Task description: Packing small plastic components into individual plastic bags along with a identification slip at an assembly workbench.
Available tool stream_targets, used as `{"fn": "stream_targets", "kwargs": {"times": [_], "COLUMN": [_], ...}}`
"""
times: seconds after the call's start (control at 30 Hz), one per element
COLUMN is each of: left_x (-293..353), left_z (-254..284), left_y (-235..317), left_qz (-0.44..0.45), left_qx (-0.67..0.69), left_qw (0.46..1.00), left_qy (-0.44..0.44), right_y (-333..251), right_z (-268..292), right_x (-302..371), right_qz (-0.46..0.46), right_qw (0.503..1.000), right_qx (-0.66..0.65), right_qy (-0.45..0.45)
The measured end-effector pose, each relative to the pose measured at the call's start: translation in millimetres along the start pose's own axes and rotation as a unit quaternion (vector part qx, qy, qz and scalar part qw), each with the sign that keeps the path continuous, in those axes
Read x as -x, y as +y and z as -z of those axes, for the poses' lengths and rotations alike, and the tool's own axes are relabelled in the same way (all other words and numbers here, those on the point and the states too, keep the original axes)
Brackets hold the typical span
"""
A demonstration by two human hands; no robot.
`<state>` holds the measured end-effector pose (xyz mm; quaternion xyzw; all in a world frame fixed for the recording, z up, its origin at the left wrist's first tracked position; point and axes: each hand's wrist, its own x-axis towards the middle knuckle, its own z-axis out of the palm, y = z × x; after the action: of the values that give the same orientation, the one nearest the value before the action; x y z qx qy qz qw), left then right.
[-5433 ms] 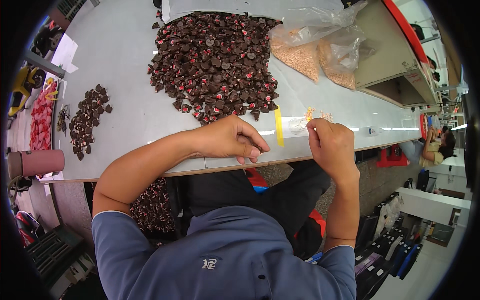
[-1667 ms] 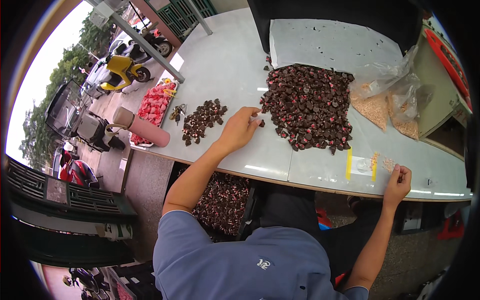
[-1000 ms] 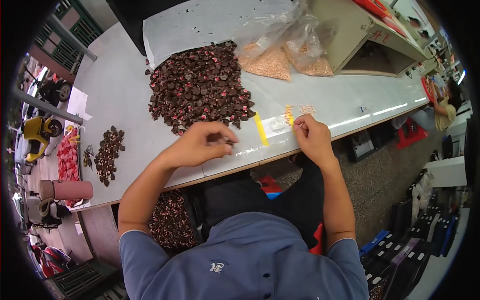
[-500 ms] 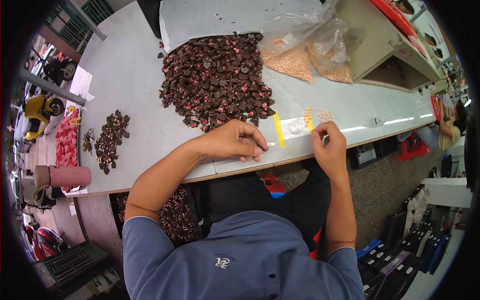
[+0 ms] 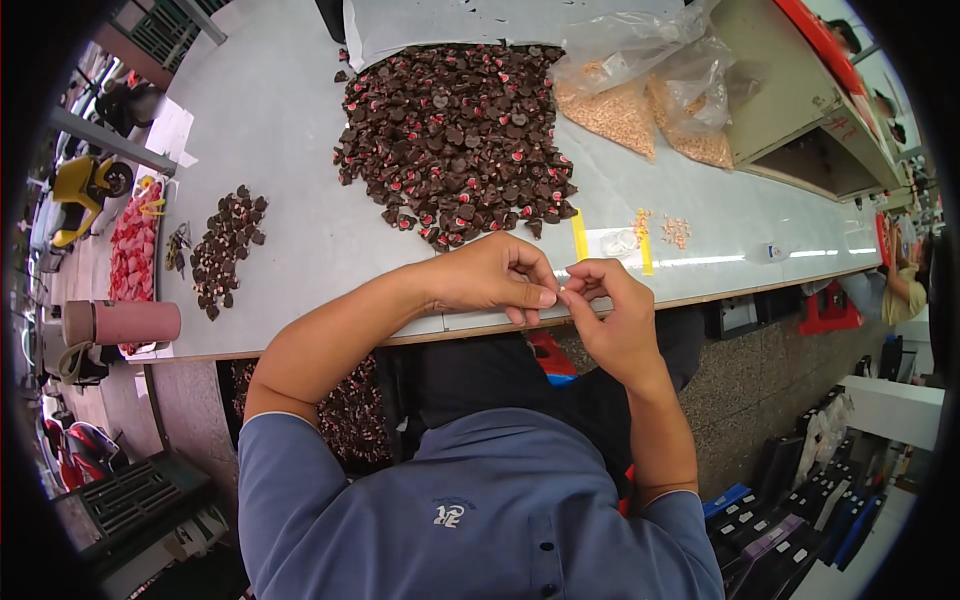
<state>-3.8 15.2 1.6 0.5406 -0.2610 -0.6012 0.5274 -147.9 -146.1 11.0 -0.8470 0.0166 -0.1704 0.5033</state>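
My left hand (image 5: 503,278) and my right hand (image 5: 614,308) meet fingertip to fingertip above the table's near edge. Both are closed in a pinch. A tiny pale piece (image 5: 562,290) shows between the fingertips, at my right thumb and forefinger. The small dark brown piece in my left fingers is mostly hidden. Beyond my left hand spreads a big heap of dark brown pieces (image 5: 455,140), some with red-and-white spots. Small pale pieces (image 5: 676,232) lie loose beyond my right hand, near a clear round thing (image 5: 620,242) between yellow tape strips (image 5: 580,236).
A smaller pile of dark pieces with pale bits (image 5: 228,245) lies at left, near a pink cylindrical bottle (image 5: 138,322) and a tray of red pieces (image 5: 132,245). Clear bags of tan bits (image 5: 608,118) and a beige metal box (image 5: 800,110) stand at the far right.
My right hand has moved left to meet my left hand, and a pale piece now shows between the fingertips. The view has shifted slightly, so the table's things sit farther right and higher.
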Motion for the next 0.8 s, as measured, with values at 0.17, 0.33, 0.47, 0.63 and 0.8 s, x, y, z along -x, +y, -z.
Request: {"fn": "stream_targets", "kwargs": {"times": [0.17,0.33,0.47,0.63,0.8], "left_x": [-3,-2,0,0,0], "left_z": [-2,-3,-4,-3,-2], "left_y": [-3,-3,-3,-2,-1], "left_qz": [0.002,-0.004,0.007,0.005,0.002], "left_qx": [0.008,0.036,0.025,0.021,0.002], "left_qw": [1.0,0.999,0.999,1.0,1.0], "left_qy": [0.017,0.024,0.034,0.017,0.005], "right_y": [-2,-9,-10,-5,-4], "right_z": [-4,-4,17,14,12], "right_x": [7,7,4,1,-2], "right_qz": [0.066,0.081,-0.008,0.011,0.035], "right_qw": [0.99,0.989,0.999,0.995,0.991], "right_qx": [0.121,0.112,0.038,0.067,0.092], "right_qy": [0.015,0.062,-0.011,-0.068,-0.086]}}
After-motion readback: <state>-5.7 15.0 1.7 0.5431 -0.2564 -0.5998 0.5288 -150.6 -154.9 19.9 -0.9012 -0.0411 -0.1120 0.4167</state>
